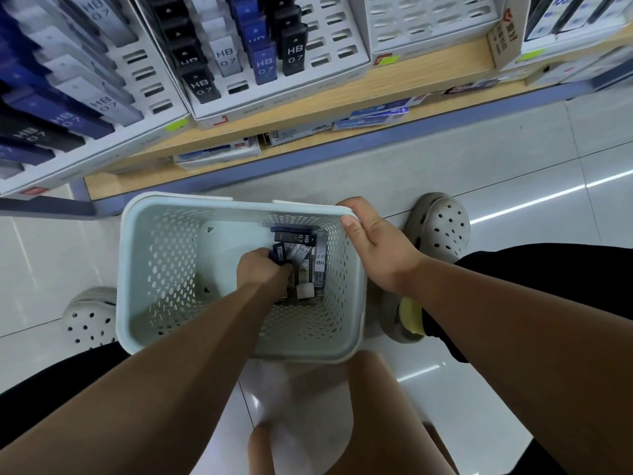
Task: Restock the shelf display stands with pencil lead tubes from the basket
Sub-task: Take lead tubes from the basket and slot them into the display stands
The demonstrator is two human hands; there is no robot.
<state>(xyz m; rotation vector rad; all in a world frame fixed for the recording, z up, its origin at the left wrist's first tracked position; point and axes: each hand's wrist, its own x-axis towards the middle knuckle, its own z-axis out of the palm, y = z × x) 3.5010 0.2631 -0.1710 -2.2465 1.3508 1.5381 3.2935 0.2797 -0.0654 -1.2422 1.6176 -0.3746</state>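
In the head view, the pale perforated plastic basket (125, 269) stands on the floor (479, 166), and the pencil lead tubes (310, 246) lie in a loose heap at its bottom, toward its far right corner. The left hand (262, 270) reaches deep inside the basket, its fingers curled around a dark blue tube (278, 252) at the near edge of that heap. The right hand (373, 245) clamps the basket's far right rim corner, thumb over the inner lip and fingers wrapped outside, so the hands are apart with the heap between them. The tubes are slim, flat-sided sticks in black, grey and dark blue, several printed "HB 0.7". The basket has smooth rounded rims and walls pierced with rows of drop-shaped holes. Its left half shows bare bottom, leaving room beside the left hand. Beyond the basket, a wood-grain shelf (411, 77) carries white slotted display stands (291, 97), some slots filled with upright tubes and others open. Perforated grey clogs (442, 228) flank the basket on the glossy tiles.
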